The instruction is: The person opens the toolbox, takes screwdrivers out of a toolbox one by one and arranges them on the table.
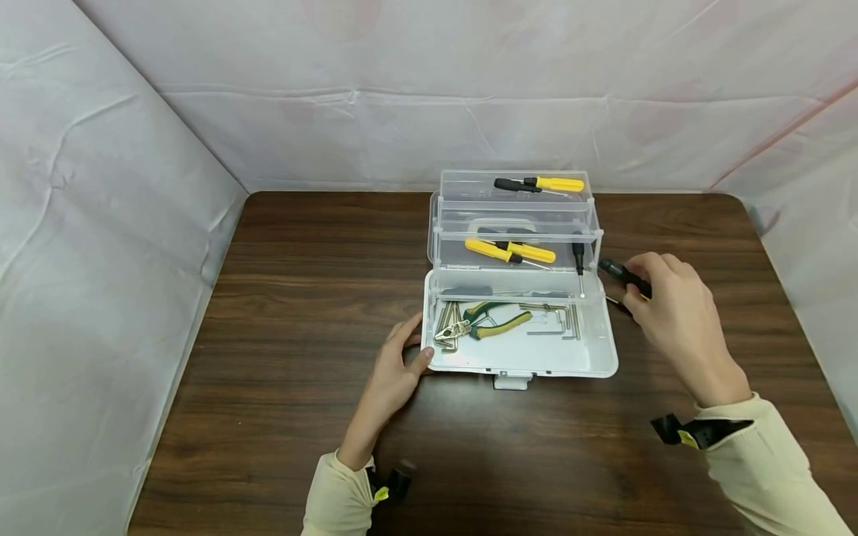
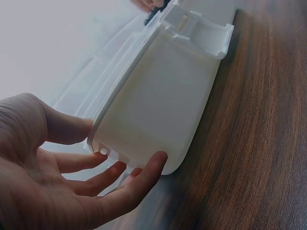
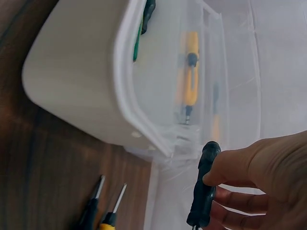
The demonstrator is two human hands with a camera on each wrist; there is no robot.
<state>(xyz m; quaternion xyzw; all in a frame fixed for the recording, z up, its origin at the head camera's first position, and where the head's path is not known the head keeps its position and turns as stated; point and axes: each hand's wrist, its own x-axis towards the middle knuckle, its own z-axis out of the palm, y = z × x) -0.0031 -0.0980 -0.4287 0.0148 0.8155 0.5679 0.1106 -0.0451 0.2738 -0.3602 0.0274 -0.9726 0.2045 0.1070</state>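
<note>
A white plastic toolbox (image 1: 603, 357) stands with its clear tiered trays (image 1: 449, 216) raised at the back. At its front left corner my left hand (image 1: 392, 372) grips the box, thumb at the rim and fingers around the side wall. My right hand (image 1: 677, 313), beside the right end, pinches a black-handled screwdriver (image 3: 201, 187) between thumb and fingers, clear of the table. Green-and-yellow pliers (image 1: 503, 326) lie in the box's bottom among several hex keys (image 1: 445, 327). Yellow-handled screwdrivers (image 1: 532, 251) and a small black-handled one (image 1: 579, 254) rest in the trays.
On the table right of the box lie a black-handled screwdriver (image 3: 88, 213) and a yellow-and-black one (image 3: 110, 220), mostly hidden by my right hand in the head view. A latch (image 1: 512, 382) hangs at the box's front. White sheeting (image 1: 375, 134) surrounds the wooden table (image 1: 302, 298).
</note>
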